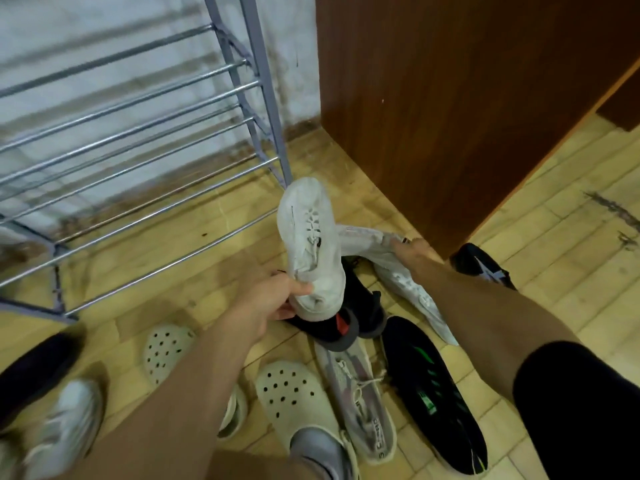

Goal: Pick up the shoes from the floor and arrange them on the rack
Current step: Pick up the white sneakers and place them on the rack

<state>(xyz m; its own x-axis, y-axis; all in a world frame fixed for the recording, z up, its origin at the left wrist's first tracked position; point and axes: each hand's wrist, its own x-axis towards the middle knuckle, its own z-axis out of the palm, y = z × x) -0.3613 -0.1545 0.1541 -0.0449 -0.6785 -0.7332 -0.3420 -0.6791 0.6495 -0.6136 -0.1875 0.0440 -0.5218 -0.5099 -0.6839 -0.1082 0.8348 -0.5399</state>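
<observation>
- Yellowish floor tiles (554, 289) ran under a bare metal shoe rack (138, 140) at 10 o'clock and a brown wooden panel (450, 98) at 1 o'clock.
- My left hand (263, 303) gripped a white sneaker (311, 237) by the heel, toe up toward 12 o'clock, near the rack's right post.
- My right hand (412, 252), at 3 o'clock of it, pinched the matching white sneaker (415, 292) near its opening; I could not tell whether it had cleared the floor.
- Both hands were clamped and apart, one shoe each.
- I judged the pair should go side by side across two rails, soles flat, so neither tipped between bars.
- Black shoes (363, 306), white clogs (294, 400) and a grey knit sneaker (356, 393) lay at 6 o'clock.
</observation>
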